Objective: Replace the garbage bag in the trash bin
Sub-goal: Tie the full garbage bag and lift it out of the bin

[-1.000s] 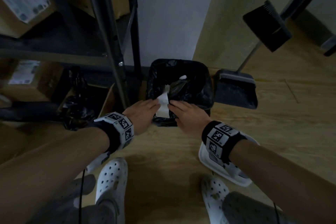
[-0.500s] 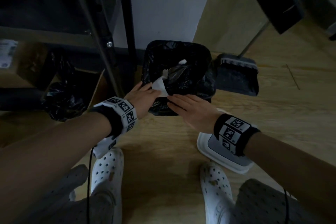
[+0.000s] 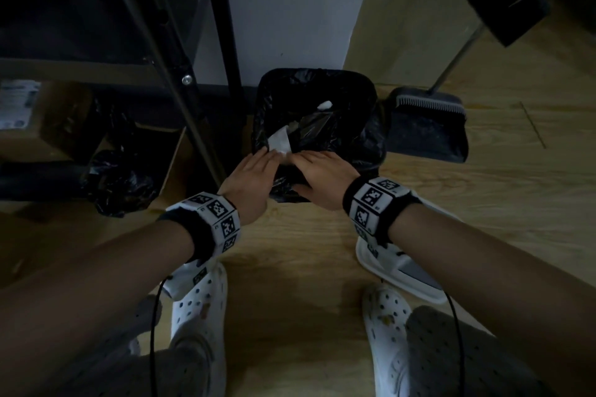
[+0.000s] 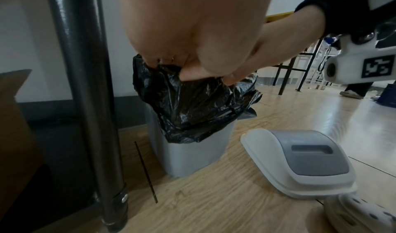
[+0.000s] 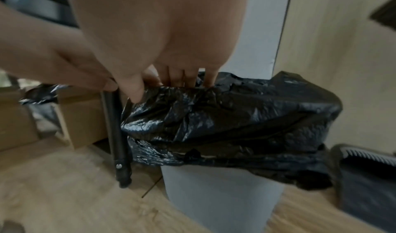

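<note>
On a pale wood-plank floor (image 3: 483, 203) by a white wall (image 3: 290, 10), both hands pinch the crinkled black plastic garbage bag (image 4: 193, 108): left hand (image 3: 250, 182), right hand (image 3: 324, 179).

We cannot see the fingertips of the left hand (image 3: 250, 182) from the head view; they dip past the near rim of the garbage bag (image 3: 367, 138). Same for the right hand (image 3: 324, 179). In the left wrist view the palm blocks most of the bag's mouth, so we cannot tell how the fingers (image 4: 193, 74) lie inside. Right wrist view is soft with blur. The trash bin (image 5: 218, 196) is cut off by that picture's lower edge. Contents: a white scrap (image 3: 280, 142), kind unclear. The lid (image 3: 406, 271) lies partly under the right forearm.
</note>
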### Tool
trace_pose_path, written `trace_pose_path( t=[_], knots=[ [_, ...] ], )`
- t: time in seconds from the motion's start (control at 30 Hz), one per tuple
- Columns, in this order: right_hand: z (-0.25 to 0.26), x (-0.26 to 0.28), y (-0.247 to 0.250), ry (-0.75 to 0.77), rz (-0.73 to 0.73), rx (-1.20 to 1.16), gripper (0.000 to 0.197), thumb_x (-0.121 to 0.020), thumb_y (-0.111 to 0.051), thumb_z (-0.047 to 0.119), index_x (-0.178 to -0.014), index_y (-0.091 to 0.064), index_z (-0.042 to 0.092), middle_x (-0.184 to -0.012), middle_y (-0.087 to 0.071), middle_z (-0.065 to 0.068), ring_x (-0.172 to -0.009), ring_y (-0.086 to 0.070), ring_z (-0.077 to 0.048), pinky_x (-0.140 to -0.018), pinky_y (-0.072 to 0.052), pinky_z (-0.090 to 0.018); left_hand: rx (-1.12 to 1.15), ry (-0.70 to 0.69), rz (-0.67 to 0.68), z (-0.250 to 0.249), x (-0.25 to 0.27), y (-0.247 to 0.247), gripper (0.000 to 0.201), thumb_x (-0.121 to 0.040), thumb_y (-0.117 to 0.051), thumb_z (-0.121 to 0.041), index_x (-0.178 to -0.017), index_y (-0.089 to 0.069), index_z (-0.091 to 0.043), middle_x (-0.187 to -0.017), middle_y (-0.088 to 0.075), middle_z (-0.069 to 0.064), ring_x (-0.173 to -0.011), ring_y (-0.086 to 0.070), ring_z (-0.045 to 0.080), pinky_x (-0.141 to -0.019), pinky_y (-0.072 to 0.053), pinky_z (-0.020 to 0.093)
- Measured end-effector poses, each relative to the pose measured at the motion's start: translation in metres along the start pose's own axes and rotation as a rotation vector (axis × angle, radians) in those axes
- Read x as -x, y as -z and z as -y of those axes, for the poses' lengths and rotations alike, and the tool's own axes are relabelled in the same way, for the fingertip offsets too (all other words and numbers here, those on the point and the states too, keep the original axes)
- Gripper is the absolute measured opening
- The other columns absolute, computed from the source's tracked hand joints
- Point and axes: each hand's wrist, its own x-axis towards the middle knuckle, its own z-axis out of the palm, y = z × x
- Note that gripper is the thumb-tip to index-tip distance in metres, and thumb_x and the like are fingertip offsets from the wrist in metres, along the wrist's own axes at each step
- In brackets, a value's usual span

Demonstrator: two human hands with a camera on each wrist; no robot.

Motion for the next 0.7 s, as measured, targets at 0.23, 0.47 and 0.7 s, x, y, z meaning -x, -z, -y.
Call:
trace_pose_path(
  t=[0.23, 0.47, 0.7],
  knots=[
    [-0.010, 0.002, 0.000, -0.080, 0.013, -0.150, 0.044, -0.093, -0.048, 0.035, -0.132, -0.047, 0.014, -0.133, -0.055, -0.008, -0.123, -0.049, -0.025, -0.103, -0.036, -0.034, 0.043, 0.011, -0.040, -0.005, -0.009, -0.003, 0.065, -0.090, -0.044, -0.003, -0.148, -0.015, -0.007, -0.160, -0.005, 0.011, -0.148, 0.000, 0.023, -0.122, -0.006, 0.035],
    [-0.018, 0.035, 0.014, -0.374, -0.265, -0.657, 0.033, -0.091, -0.056, 0.030, -0.119, -0.060, 0.011, -0.116, -0.064, -0.004, -0.107, -0.060, -0.018, -0.087, -0.046, -0.025, 0.599, 0.268, -0.294, -0.020, 0.007, 0.000, 0.042, -0.094, -0.047, -0.015, -0.136, -0.041, -0.012, -0.139, -0.045, 0.011, -0.125, -0.048, 0.026, -0.098, -0.040, 0.031],
    [-0.011, 0.079, -0.001, -0.675, -0.160, -1.244, 0.019, -0.094, -0.055, 0.026, -0.098, -0.066, 0.011, -0.095, -0.067, -0.004, -0.085, -0.064, -0.017, -0.082, -0.052, -0.031, 1.188, 0.570, -0.329, -0.029, 0.022, -0.010, 0.017, -0.090, -0.051, -0.004, -0.096, -0.059, -0.018, -0.099, -0.062, 0.007, -0.099, -0.061, 0.028, -0.092, -0.051, 0.038]
  ],
)
